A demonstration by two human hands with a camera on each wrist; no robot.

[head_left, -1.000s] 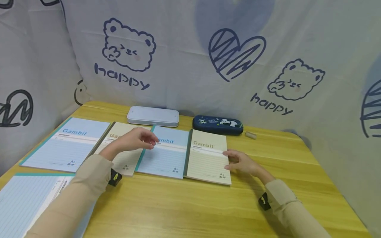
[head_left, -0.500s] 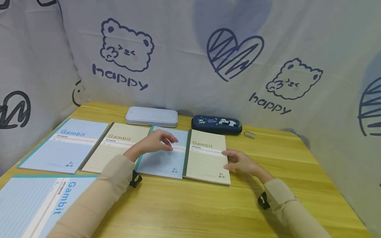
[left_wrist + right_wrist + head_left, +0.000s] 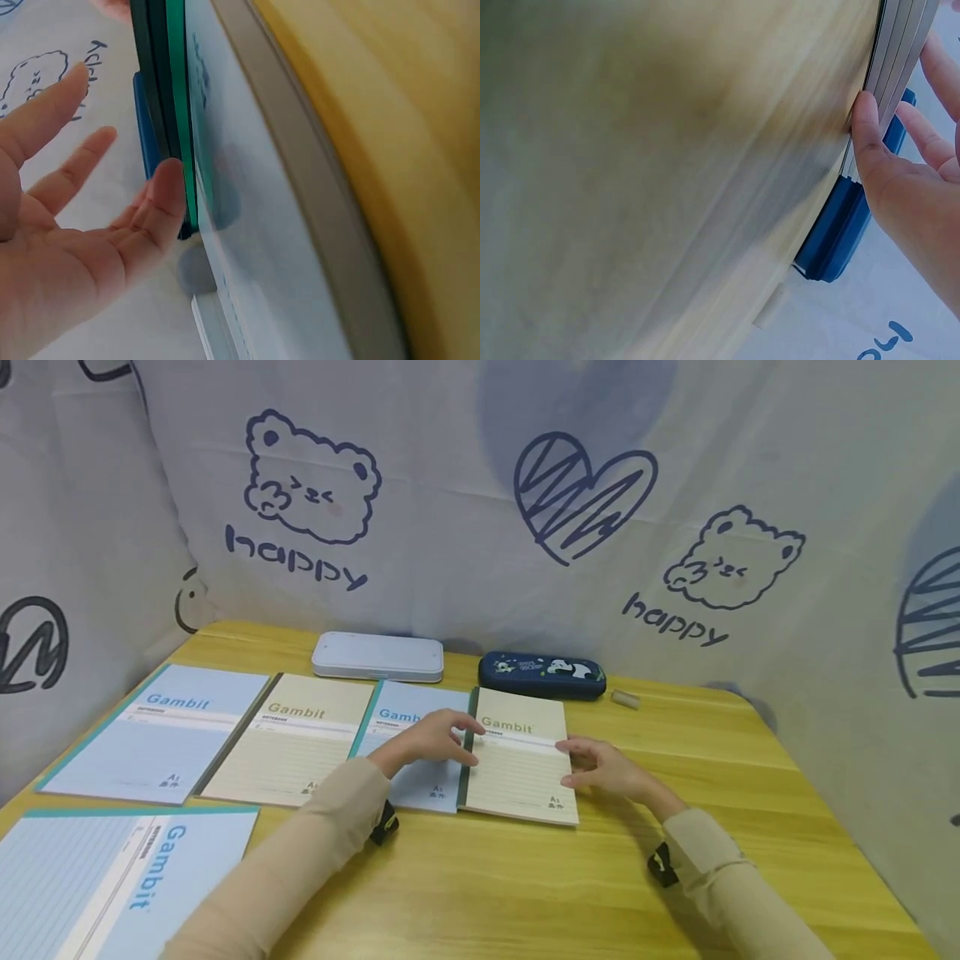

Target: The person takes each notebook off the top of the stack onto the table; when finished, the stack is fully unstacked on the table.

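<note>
left hand [image 3: 429, 737] spread, empty | right hand [image 3: 613, 771] relaxed, touching rightmost notebook [image 3: 517, 781] | right wrist only: layered edges [image 3: 898, 56]

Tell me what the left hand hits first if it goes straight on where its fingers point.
The left hand most likely meets the rightmost cream notebook, around its dark spine. Height is unclear; if it passes over, the right hand at the far edge would probably come next.
</note>
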